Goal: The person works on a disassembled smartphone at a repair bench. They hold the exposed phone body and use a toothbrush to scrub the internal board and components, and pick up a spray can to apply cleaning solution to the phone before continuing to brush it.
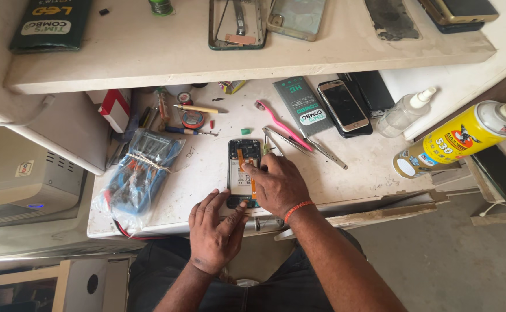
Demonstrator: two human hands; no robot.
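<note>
- The opened black smartphone with its back cover off (243, 173) lies flat on the white worktop (357, 167), close to the near edge and right in front of me; its long axis runs away from me, toward the shelf.
- An orange flex ribbon (241, 156) runs lengthwise down the phone's insides, along that same axis.
- My right hand (277, 186) comes in from the right side of the phone and covers its lower right part; the fingertips press down on the ribbon area about mid-length. The fingers are bunched together, pressing rather than pinching, as far as I can tell.
- My left hand (213, 230) sits at the phone's near, bottom end, fingers loosely spread, their tips touching the bottom edge; it holds nothing.
- The right hand is the nearer one to the ribbon; the left only reaches the bottom end.
- The metal tweezers (290, 141) and the pink-handled brush (282, 125) lie just beyond the phone's upper right, slanted away to the right.
</note>
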